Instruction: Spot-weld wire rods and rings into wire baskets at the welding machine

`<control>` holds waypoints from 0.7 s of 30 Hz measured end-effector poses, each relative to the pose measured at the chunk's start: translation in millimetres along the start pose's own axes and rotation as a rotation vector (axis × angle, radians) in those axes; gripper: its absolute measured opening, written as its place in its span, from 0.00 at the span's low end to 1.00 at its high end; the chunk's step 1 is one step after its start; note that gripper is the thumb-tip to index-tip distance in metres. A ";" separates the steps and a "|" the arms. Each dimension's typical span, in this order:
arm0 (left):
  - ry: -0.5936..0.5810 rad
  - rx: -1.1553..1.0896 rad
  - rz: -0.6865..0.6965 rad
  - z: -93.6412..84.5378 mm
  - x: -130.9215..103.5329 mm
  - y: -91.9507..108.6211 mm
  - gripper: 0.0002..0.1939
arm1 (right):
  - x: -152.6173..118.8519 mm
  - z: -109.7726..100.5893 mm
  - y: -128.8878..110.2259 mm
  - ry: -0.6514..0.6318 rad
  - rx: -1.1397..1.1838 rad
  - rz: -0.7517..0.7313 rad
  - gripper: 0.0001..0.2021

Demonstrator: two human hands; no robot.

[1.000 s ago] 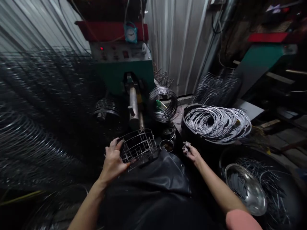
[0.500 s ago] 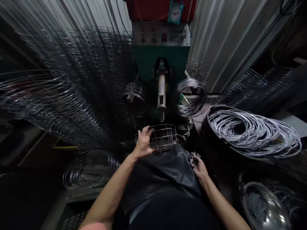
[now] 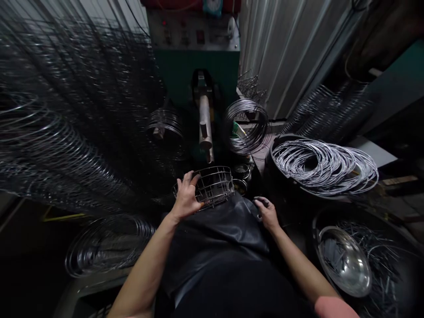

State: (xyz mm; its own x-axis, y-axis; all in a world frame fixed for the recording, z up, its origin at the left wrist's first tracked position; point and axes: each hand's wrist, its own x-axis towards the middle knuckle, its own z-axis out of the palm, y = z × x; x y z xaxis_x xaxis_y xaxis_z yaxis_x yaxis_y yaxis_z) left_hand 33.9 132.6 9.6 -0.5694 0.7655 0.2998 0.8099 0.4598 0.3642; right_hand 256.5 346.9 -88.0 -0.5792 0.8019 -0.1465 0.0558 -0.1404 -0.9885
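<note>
My left hand (image 3: 187, 198) grips the left side of a round wire basket (image 3: 215, 187), fingers over its upper rim and thumb low on its side. The basket is held tilted above the dark apron (image 3: 228, 229) on my lap, just below the machine's metal arm (image 3: 205, 128). My right hand (image 3: 266, 214) is to the right of the basket, apart from it, with fingers curled in. Short metal rods were visible in it a moment ago; now the curled fingers mostly hide them, with a small bright end showing.
A tub (image 3: 274, 150) of wire rings stands at right. Below it a steel bowl (image 3: 359, 274) sits among short metal pieces. Wire coils hang either side of the machine (image 3: 195, 62). Tall stacks of wire rings (image 3: 66, 145) crowd the left, with another ring bundle (image 3: 106, 247) lower down.
The view has swung to the right, so most things sit further left. My right hand's fingers have curled over the short metal rods. My left hand keeps its hold on the basket.
</note>
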 end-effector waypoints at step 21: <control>-0.111 0.054 0.017 -4.6 13.1 12.9 0.46 | 24.7 123.8 -113.3 -0.725 -1.045 -0.638 0.09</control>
State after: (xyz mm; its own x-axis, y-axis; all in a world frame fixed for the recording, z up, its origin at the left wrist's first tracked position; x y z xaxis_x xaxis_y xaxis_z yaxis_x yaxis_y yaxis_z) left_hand 36.2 146.5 22.3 -0.5384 0.8173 0.2051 0.8277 0.4673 0.3108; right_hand 135.2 310.7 24.9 -0.9968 0.0488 0.0628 0.0113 0.8684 -0.4958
